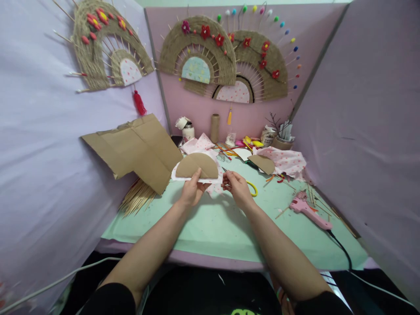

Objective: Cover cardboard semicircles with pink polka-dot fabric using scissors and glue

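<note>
My left hand point(192, 191) is closed on the lower edge of a brown cardboard half-circle point(197, 166) that lies on white dotted fabric, and holds it up above the green mat point(210, 223). My right hand point(236, 187) pinches the fabric edge at the half-circle's right corner. Yellow-handled scissors point(252, 188) lie on the mat just behind the right hand.
A pink glue gun point(308, 210) with a black cord lies at the right. A bundle of bamboo skewers point(138, 199) and a large cardboard sheet point(138, 146) sit at the left. Dotted fabric point(285, 159), another cardboard half-circle point(263, 163) and jars crowd the back. Woven fan decorations hang on the walls.
</note>
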The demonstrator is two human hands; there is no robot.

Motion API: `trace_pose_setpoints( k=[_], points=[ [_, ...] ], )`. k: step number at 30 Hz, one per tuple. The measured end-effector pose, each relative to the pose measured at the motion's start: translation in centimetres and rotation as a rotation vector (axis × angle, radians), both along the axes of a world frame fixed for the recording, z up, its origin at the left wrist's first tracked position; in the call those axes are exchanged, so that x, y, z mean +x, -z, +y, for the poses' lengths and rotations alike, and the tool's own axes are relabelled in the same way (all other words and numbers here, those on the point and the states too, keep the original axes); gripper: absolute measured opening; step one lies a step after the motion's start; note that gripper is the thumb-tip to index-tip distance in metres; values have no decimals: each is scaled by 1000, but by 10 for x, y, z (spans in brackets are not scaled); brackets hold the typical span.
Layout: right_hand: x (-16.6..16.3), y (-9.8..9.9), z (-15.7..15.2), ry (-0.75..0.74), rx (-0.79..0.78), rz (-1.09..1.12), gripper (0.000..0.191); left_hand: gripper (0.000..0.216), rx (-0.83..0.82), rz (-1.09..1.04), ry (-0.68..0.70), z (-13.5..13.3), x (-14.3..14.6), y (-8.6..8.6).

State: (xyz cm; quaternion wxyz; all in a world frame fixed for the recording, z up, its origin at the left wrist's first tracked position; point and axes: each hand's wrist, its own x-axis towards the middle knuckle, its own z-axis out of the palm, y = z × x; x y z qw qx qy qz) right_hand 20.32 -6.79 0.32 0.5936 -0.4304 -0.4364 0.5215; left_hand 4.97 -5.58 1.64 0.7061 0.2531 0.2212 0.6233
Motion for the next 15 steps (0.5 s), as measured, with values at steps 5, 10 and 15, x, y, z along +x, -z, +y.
trace_pose_setpoints(
  k=[5,10,15],
  points=[
    [10,1,4,158,143,-377,29,32,20,29,-27,9,-12,-1],
    [32,1,9,294,120,-989,21,29,25,-1,-45,13,-18,-3],
    [56,3,12,79,-236,-1552,27,20,-16,-38,-63,14,-21,-7]
  ],
)
